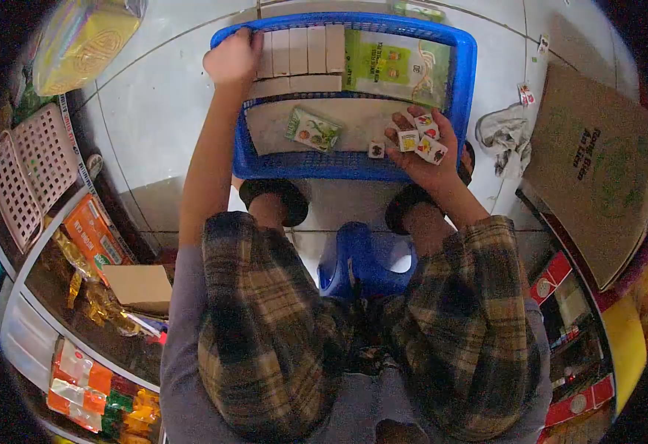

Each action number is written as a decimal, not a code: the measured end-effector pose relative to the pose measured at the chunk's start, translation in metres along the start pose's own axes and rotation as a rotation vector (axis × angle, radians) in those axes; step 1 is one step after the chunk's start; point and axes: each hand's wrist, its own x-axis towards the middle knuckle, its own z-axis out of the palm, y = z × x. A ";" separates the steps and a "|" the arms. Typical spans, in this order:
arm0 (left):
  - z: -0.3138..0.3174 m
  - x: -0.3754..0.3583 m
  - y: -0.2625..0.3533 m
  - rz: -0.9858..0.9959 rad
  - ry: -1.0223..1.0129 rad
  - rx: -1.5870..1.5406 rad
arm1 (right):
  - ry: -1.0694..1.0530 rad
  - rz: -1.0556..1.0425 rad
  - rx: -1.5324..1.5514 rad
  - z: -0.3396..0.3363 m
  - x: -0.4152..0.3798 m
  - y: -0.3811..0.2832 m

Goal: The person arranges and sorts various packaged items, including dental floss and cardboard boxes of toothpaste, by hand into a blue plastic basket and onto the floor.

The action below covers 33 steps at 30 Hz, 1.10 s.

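A blue plastic basket (468, 81) sits on the floor in front of me. My left hand (233, 59) is closed at its far left corner, beside a row of upright white boxes (298, 52); what its fingers grip is hidden. My right hand (435, 152), palm up over the basket's near right side, holds several small white cubes (429, 140) printed with coloured pictures. Another such cube (376, 149) is just left of those fingers. A small green-and-white box (313, 129) lies tilted in the basket's near half. Flat green packets (398, 66) fill the far right.
A blue stool (365, 255) stands between my legs. Crumpled white plastic (505, 137) and small printed pieces (525, 95) lie on the tiles at right. A cardboard sheet (590, 170) leans farther right. Shelves with a pink basket (31, 174) and packaged goods line the left.
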 end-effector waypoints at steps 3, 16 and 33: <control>0.000 -0.002 0.002 0.000 0.081 -0.010 | -0.012 0.009 0.023 -0.001 -0.001 -0.002; -0.020 -0.050 -0.040 -0.142 0.380 -0.933 | 0.111 -0.203 -0.408 -0.004 0.001 0.004; 0.029 -0.090 -0.145 -0.394 0.470 -0.572 | 0.134 -0.124 -0.253 -0.012 0.016 0.013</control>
